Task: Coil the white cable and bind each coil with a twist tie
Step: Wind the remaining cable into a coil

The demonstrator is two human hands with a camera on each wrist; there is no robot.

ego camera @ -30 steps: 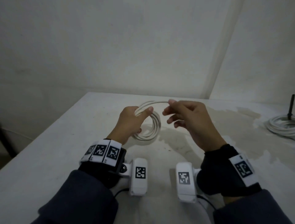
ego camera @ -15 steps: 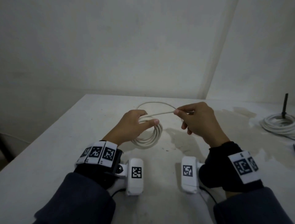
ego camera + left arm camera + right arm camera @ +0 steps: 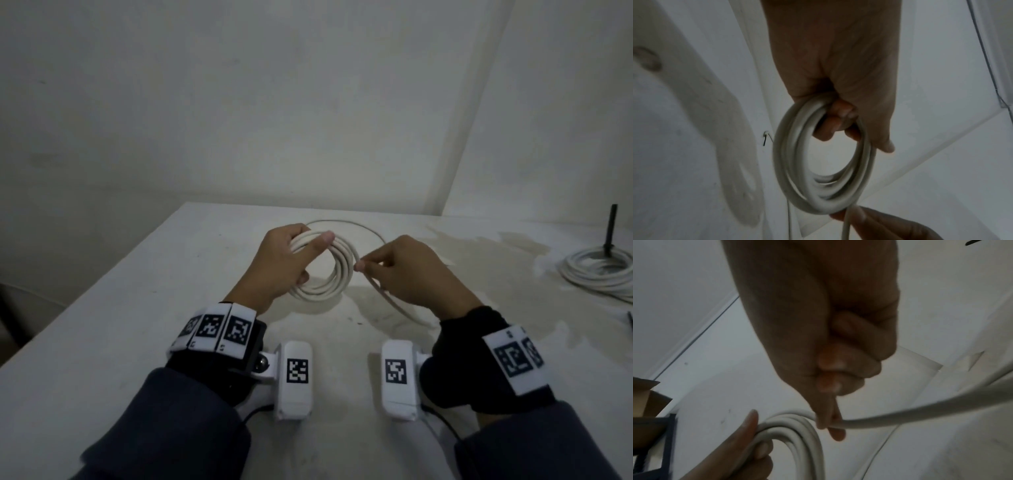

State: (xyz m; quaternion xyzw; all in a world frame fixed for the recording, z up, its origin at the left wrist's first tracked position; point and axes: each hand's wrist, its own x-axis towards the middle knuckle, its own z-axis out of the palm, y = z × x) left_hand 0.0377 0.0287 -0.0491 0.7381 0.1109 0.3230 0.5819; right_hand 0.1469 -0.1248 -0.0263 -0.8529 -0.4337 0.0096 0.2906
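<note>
Left hand (image 3: 284,263) is gripping the coil (image 3: 329,274) of white cable at its upper left side, thumb lying across the front of the loops and fingers curling through the middle; the wrist view is showing several turns bunched under those fingers (image 3: 830,125). The coil is hanging upright from this hand, just above the desk (image 3: 137,308). Right hand (image 3: 407,270) is sitting just beside the coil's right edge, thumb and forefinger pinching a single loose strand (image 3: 387,294) of the same cable, the other fingers curling into the palm. From the pinch the strand is running down and toward the person, passing under the right wrist. A further thin loop (image 3: 346,224) is arcing over the desk beyond both hands, between the coil and the wall. Well to the right of the right hand, a second coil (image 3: 596,274) of white cable is lying flat on the desk around the base of a dark upright rod (image 3: 610,233). Both wrists are carrying white camera units with black square markers.
</note>
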